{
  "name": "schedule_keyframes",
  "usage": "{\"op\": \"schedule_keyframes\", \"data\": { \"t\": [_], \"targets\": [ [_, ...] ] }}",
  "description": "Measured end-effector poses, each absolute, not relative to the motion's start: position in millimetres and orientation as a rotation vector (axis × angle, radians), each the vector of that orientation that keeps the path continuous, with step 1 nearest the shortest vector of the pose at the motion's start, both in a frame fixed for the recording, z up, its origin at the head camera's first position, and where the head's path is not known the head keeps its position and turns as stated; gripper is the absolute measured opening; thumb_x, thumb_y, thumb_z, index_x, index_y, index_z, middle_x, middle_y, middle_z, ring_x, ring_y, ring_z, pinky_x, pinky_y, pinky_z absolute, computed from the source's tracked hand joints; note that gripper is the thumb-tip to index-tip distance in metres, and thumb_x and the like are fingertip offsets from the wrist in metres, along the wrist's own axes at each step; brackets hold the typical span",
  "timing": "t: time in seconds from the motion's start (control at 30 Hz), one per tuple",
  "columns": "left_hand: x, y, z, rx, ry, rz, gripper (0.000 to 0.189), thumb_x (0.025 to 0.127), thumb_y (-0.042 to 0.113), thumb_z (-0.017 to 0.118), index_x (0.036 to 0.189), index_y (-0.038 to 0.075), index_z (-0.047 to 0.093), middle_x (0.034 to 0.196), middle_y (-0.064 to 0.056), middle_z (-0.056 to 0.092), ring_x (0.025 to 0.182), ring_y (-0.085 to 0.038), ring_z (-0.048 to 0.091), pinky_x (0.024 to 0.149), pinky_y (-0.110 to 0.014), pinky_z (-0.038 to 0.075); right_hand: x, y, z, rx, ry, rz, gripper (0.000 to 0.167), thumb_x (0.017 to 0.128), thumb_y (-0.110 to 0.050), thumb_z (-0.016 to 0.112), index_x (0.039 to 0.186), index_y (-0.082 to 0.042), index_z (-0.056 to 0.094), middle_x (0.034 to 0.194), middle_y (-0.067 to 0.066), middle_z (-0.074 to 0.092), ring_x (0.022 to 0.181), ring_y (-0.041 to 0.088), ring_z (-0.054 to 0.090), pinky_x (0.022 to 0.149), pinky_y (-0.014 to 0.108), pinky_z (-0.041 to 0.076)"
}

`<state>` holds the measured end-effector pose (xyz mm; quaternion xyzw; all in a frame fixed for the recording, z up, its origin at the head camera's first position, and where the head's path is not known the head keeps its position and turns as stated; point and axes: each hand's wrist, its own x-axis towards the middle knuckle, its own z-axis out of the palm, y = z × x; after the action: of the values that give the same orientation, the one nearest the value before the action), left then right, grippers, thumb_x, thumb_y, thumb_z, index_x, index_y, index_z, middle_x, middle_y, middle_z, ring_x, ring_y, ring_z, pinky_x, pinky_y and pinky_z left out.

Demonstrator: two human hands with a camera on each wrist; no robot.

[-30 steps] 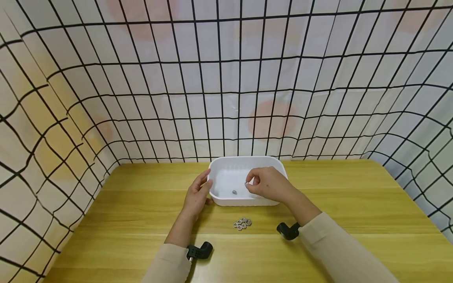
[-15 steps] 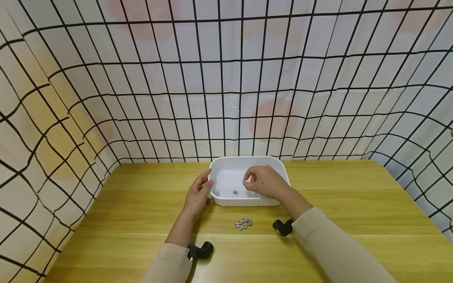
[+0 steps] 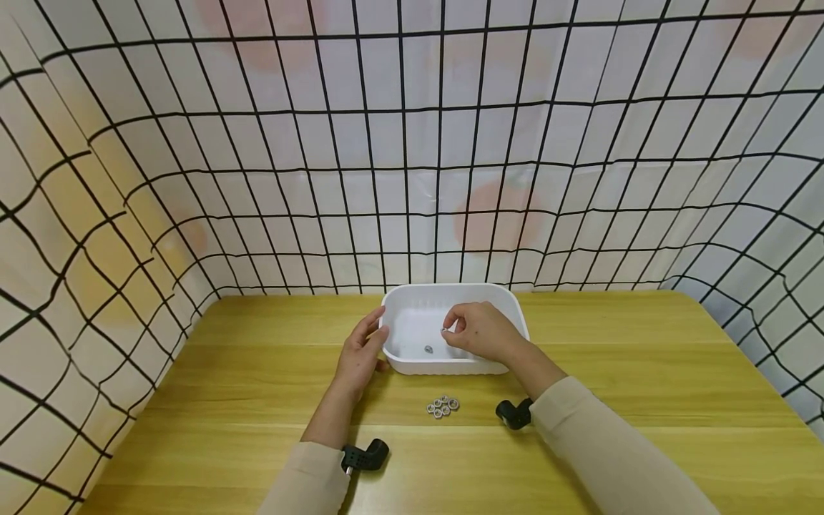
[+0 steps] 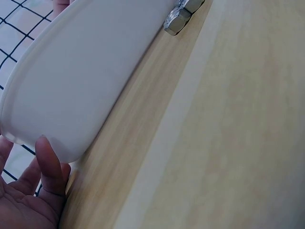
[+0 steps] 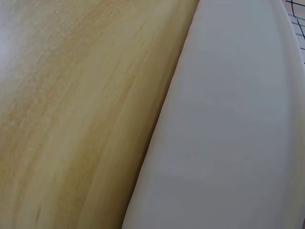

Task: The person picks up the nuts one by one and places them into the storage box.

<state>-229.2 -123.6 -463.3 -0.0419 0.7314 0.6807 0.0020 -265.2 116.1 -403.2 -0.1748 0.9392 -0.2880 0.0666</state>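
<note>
head: bright, even | grid lines (image 3: pixel 440 110) bowed toward sides | faint sheen on table (image 3: pixel 412 479) | wrist views: dimmer, softer

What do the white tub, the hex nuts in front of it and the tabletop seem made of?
White tub: probably plastic, smooth and satin, with a thin moulded-looking rim.
Hex nuts: metal, likely steel; silvery, bright glints.
Tabletop: wood or wood-look laminate, lightly glossy; grain streaks show.

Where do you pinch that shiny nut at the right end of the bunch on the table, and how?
Probably by its near and far outer edges, coming straight down from above. The rightmost nut seems to lie flat with its hole facing up, so its outer sides can be pinched. The other nuts crowd its left, so that side looks harder to reach.
</note>
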Motion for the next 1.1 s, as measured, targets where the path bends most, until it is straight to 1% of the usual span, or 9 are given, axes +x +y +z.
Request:
{"op": "schedule_keyframes", "data": {
  "t": [0.17, 0.4, 0.67, 1.1],
  "targets": [
    [-229.7, -123.9, -463.7, -0.131, 2.305, 2.129, 0.045, 0.105, 0.030, 0.056, 0.150, 0.032, 0.051, 0.153, -0.012, 0.050, 0.110, -0.028, 0.060, 0.064, -0.027, 0.054, -265.4, 117.5, -404.9, -0.533, 2.834, -0.880, 0.009, 0.091, -0.026, 0.073, 0.095, -0.018, 0.072, 0.077, -0.002, 0.063, 0.067, 0.014, 0.053, 0.062, 0.028, 0.044],
    [-230.3, -124.0, -464.2, -0.136, 2.309, 2.121, 0.045, 0.105, 0.030, 0.056, 0.150, 0.033, 0.051, 0.153, -0.012, 0.049, 0.111, -0.029, 0.059, 0.065, -0.027, 0.054, -265.0, 118.5, -403.3, -0.528, 2.845, -0.897, 0.015, 0.091, -0.028, 0.074, 0.101, -0.016, 0.073, 0.080, -0.001, 0.064, 0.069, 0.014, 0.055, 0.063, 0.028, 0.045],
    [-231.3, -123.2, -463.7, -0.139, 2.311, 2.123, 0.045, 0.105, 0.030, 0.056, 0.149, 0.034, 0.051, 0.154, -0.011, 0.049, 0.112, -0.029, 0.059, 0.065, -0.027, 0.054, -264.6, 122.4, -406.1, -0.509, 2.847, -0.927, 0.017, 0.092, -0.030, 0.073, 0.102, -0.016, 0.072, 0.079, -0.001, 0.064, 0.068, 0.015, 0.054, 0.063, 0.028, 0.044],
    [-230.5, -122.4, -464.1, -0.148, 2.310, 2.121, 0.044, 0.105, 0.029, 0.056, 0.149, 0.034, 0.052, 0.153, -0.011, 0.050, 0.112, -0.029, 0.059, 0.065, -0.027, 0.054, -256.6, 124.0, -399.0, -0.529, 2.867, -1.011, 0.014, 0.092, -0.027, 0.073, 0.101, -0.016, 0.073, 0.079, -0.001, 0.064, 0.068, 0.014, 0.054, 0.062, 0.028, 0.045]
  ]
}}
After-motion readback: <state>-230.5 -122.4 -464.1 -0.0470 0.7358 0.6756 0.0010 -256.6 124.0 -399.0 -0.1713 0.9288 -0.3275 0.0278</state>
